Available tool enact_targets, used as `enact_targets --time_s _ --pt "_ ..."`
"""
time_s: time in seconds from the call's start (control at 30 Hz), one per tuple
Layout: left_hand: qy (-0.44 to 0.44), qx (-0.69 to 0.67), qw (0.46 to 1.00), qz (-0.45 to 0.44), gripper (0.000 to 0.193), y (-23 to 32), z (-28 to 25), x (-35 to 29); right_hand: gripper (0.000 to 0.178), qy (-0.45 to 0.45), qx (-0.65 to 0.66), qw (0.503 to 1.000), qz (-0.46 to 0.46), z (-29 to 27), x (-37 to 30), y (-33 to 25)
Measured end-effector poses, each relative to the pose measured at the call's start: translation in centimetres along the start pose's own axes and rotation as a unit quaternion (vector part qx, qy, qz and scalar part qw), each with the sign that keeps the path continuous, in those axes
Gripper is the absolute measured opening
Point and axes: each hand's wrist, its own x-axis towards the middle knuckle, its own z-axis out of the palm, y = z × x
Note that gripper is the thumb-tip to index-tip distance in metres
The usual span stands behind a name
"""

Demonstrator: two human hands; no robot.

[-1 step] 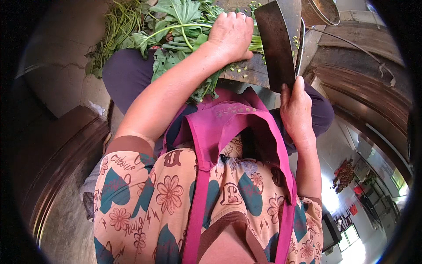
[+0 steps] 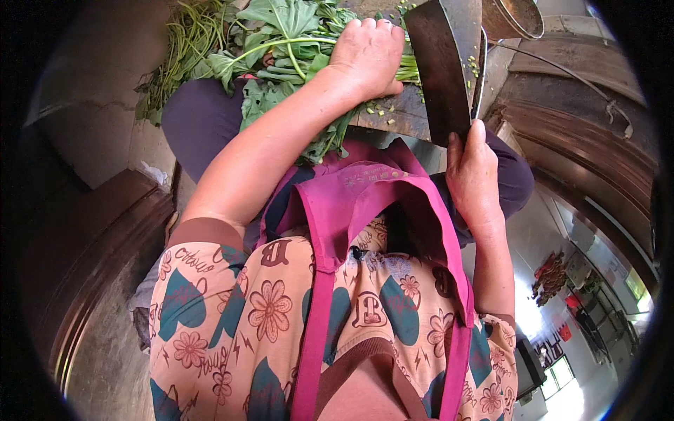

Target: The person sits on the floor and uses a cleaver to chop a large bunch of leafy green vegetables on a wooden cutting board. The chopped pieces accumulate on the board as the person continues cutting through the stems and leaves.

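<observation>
My left hand (image 2: 368,59) is closed over a bunch of leafy green stems (image 2: 408,70) and presses it on a worn wooden board (image 2: 404,116). Broad green leaves (image 2: 281,21) spread out to the left of that hand. In my right hand (image 2: 474,168) is a wide, dark cleaver (image 2: 439,74), its blade raised just right of the stem ends. The fingers round its handle are partly hidden. Small chopped stem pieces (image 2: 379,111) lie on the board near my left hand, and more sit beyond the blade.
A heap of long thin green stems (image 2: 186,49) lies at the far left. At the far right stands a rusty metal bucket (image 2: 512,17) with a wire handle. A thin stick (image 2: 562,67) reaches across to the right. My magenta apron (image 2: 358,189) hangs below the board.
Almost nothing differs. My left forearm has shifted very slightly, and the cleaver stays raised in nearly the same place.
</observation>
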Motion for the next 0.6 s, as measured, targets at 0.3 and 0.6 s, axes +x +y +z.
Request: enact_targets --time_s 0.3,0.6 --pt "-0.001 0.003 1.0 0.012 0.061 -0.5 0.0 0.3 0.018 0.015 -0.081 0.997 -0.01 4.6 9.5 -1.7" --pt "-0.016 -0.008 0.999 -0.035 0.061 -0.4 1.3 1.0 0.013 -0.022 -0.077 0.996 -0.042 3.2 6.3 0.4"
